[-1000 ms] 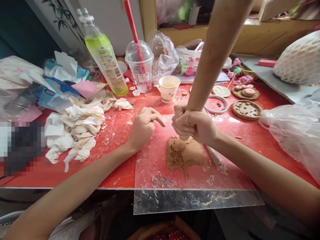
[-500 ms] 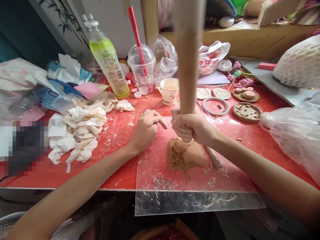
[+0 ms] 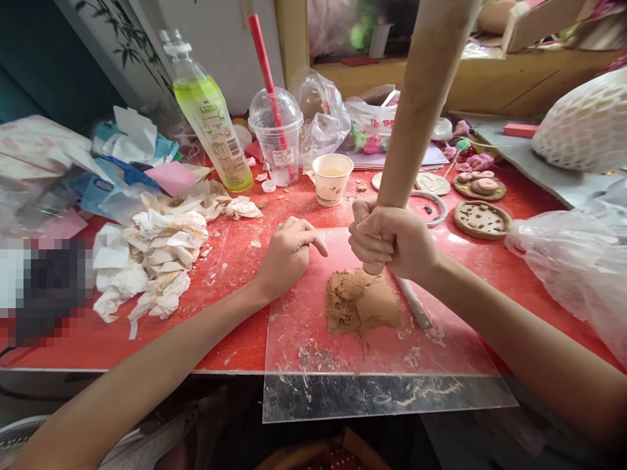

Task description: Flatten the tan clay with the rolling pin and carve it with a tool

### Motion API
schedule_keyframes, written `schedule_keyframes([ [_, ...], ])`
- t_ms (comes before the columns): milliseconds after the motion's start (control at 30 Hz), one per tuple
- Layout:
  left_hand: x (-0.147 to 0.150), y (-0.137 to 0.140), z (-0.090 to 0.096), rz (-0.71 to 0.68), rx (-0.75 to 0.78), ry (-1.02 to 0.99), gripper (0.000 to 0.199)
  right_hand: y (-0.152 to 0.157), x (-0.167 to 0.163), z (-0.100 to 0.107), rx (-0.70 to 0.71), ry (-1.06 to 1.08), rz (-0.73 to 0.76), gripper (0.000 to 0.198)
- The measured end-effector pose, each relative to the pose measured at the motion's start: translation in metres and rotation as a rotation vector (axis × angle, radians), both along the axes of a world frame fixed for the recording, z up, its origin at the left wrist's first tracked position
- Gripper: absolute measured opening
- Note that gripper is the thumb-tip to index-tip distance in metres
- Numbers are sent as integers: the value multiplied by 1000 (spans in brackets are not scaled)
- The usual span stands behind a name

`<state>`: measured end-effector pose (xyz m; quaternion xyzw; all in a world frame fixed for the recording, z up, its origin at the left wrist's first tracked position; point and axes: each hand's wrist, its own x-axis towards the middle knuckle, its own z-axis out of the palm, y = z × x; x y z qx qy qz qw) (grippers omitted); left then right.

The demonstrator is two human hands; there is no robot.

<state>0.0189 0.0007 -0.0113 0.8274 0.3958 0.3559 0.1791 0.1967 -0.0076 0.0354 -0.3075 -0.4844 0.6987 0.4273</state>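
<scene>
My right hand (image 3: 399, 240) is wrapped round the lower part of a wooden rolling pin (image 3: 424, 104), which stands on end and leans to the upper right. Its bottom tip is at the far edge of a flattened brown clay lump (image 3: 365, 305); whether it presses in, I cannot tell. The clay has a rough, cracked left side and a smoother right side. It lies on a clear plastic board (image 3: 382, 398). To the left of the clay, my left hand (image 3: 290, 253) rests loosely on the red table, holding nothing, fingers bent and index finger reaching forward. A pale thin stick (image 3: 415, 305) lies right of the clay.
Crumpled tissues (image 3: 159, 251) lie at left. Behind stand a green drink bottle (image 3: 213, 130), a lidded plastic cup (image 3: 277, 140) with a red straw, and a paper cup (image 3: 333, 179). Decorated clay discs (image 3: 480, 220) and a plastic bag (image 3: 573, 254) are at right. The board overhangs the table edge.
The rolling pin has tilted from nearly upright to leaning right, and my right hand has shifted slightly right with it. The left hand has stayed in place.
</scene>
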Motion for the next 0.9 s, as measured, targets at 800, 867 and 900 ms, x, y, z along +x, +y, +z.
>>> schedule_keyframes([
  [800, -2, -11, -3, -287, 246, 226, 34, -6, -9, -24, -14, -59, 31, 17],
  [867, -2, -13, -3, -313, 317, 278, 31, -5, -10, -24, -14, -37, 28, 18],
  [900, -2, -14, -3, -322, 361, 316, 29, -5, -10, -24, -12, -29, 28, 18],
])
